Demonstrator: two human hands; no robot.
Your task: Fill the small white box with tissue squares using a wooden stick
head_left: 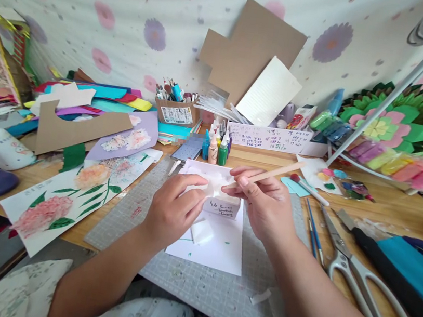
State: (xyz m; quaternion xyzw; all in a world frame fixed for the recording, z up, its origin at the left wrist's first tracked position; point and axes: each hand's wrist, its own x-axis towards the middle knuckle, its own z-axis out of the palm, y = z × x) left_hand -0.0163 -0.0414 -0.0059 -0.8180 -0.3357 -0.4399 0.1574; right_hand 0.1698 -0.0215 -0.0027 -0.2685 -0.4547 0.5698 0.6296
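My right hand (268,203) grips a flat wooden craft stick (272,175), slanted with its lower end over a small white box (224,207) that has handwriting on its side. My left hand (176,203) is closed in a pinch at the left of the box. Pale, whitish material (214,182) shows between the two hands; what exactly the left fingers hold is hidden. Under the box lies a white sheet of paper (217,254) with small green marks. A folded white piece (201,231) rests on the sheet, in front of the box.
A grey cutting mat (123,225) covers the table's middle. Several paint bottles (216,149) stand behind the box. To the right are paintbrushes (314,231), scissors (350,259) and a black-handled tool (385,267). A flower picture (84,193) and cardboard (69,130) lie left.
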